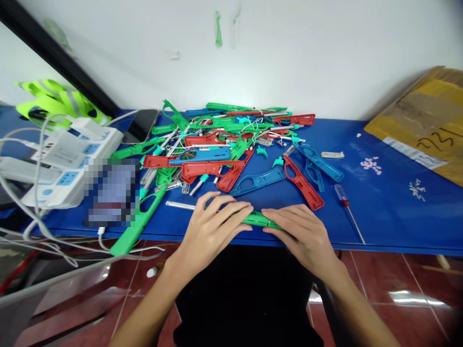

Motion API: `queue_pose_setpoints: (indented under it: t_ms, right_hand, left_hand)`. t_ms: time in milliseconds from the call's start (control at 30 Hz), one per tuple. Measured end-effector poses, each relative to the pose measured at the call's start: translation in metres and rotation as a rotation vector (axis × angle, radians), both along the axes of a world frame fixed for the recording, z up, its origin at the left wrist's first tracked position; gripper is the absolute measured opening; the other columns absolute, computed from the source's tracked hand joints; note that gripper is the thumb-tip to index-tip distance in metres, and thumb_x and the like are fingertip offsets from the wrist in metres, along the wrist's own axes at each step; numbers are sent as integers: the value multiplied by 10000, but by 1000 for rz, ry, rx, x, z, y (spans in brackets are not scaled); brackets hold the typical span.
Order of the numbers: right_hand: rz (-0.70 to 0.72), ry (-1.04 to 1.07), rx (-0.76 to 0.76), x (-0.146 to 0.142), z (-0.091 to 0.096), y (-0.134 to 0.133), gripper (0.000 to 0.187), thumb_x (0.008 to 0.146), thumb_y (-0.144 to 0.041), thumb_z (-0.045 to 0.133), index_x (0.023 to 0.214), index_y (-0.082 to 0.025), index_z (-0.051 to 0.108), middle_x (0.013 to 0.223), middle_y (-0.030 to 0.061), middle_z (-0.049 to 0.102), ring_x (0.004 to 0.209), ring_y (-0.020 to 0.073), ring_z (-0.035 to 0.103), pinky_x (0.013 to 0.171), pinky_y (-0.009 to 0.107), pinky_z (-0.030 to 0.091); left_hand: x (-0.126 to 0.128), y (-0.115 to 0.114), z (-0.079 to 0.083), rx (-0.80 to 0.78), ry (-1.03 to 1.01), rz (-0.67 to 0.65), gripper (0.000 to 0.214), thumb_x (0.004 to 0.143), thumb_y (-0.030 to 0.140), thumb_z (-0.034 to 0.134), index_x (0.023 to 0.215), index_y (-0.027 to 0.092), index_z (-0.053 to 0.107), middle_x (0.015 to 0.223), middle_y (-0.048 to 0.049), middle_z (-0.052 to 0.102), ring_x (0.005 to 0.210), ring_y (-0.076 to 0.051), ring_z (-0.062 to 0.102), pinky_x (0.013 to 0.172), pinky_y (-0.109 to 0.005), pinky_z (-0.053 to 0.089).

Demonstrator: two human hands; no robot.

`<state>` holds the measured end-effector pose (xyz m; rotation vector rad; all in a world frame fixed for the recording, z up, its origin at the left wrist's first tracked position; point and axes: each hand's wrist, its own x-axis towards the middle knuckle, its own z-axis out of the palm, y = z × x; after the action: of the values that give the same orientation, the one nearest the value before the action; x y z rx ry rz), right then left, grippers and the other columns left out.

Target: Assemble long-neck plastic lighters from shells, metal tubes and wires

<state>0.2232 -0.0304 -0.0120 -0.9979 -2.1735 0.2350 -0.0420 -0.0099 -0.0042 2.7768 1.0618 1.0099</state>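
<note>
A long green plastic shell (257, 220) lies along the front edge of the blue table (379, 212). My left hand (213, 224) rests on its left end with the fingers stretched flat over it. My right hand (300, 230) presses on its right end, fingers flat and close together. Only the middle of the green shell shows between the two hands. Just behind the hands sits a pile (231, 144) of green, red and blue plastic shells with metal rods and thin white wires mixed in.
A red-handled screwdriver (347, 205) lies to the right of my hands. Small white parts (372, 165) are scattered further right, beside a cardboard box (427, 120). White power strips (54, 164) with cables and a phone (142, 125) occupy the left end.
</note>
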Motion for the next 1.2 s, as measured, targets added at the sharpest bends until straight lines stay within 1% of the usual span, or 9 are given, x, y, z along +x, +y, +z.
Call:
queue_pose_setpoints:
  t_ms: [100,200,300,400,633,800,900,1033,1200]
  right_hand:
    - [-31,-23,-9,0,1,1,311,1090,-243,688,1398,-274,719,1219,49,862,975,216,795,901,400,585]
    - [-61,-40,-6,-3,3,3,281,1084,-234,696,1363,-249,722,1236,56,855,1037,225,781,941,407,571]
    - [-86,-111,56,-9,5,6,258,1077,-202,701,1334,-207,719,1275,73,843,1079,231,778,960,406,542]
    - [-77,-170,128,-15,6,12,254,1073,-202,709,1326,-192,730,1251,73,851,1042,237,788,939,409,531]
    - [-45,-146,189,-14,2,18,198,1080,-214,717,1274,-187,746,1204,47,869,1018,194,825,936,366,531]
    - [-58,-142,220,-14,2,17,170,1077,-219,727,1242,-187,746,1170,31,876,999,178,838,923,350,534]
    - [-55,-134,217,-16,2,17,182,1059,-221,750,1237,-179,754,1155,40,878,973,188,838,897,345,551]
    - [-59,-103,204,-17,3,17,197,1025,-218,792,1212,-158,776,1115,56,882,918,198,837,865,348,567]
    - [-30,-59,174,-17,3,16,190,1019,-165,788,1208,-152,776,1120,67,881,954,195,848,892,344,582]
  left_hand:
    - [-1,0,-1,8,-17,6,262,1110,272,673,1357,188,696,1235,-46,852,1080,-235,746,1113,-486,457]
    - [-1,1,-3,41,-25,19,248,1104,239,678,1342,174,699,1209,-47,857,1059,-238,749,1097,-475,460]
    - [-1,2,-6,42,-30,32,229,1089,215,693,1309,157,710,1174,-52,860,1013,-236,753,1078,-461,462]
    - [-1,2,-7,0,-51,37,222,1091,219,689,1302,155,713,1149,-52,857,971,-217,754,1058,-436,466]
    - [-1,2,-6,-34,-56,51,211,1095,245,682,1285,159,711,1160,-43,851,973,-212,756,1038,-413,455]
    - [0,1,-5,-24,-14,55,289,1080,206,695,1367,169,691,1150,-33,844,963,-212,751,1045,-414,447]
    - [1,1,-5,-27,-15,59,268,1083,190,688,1350,173,697,1145,-30,845,967,-211,756,1043,-408,446]
    - [2,1,-6,-6,-6,63,215,1108,199,648,1310,161,710,1139,-40,847,971,-210,764,996,-390,449]
    - [6,1,-5,-18,-9,64,173,1129,194,615,1267,155,711,1106,-34,848,930,-190,778,997,-395,443]
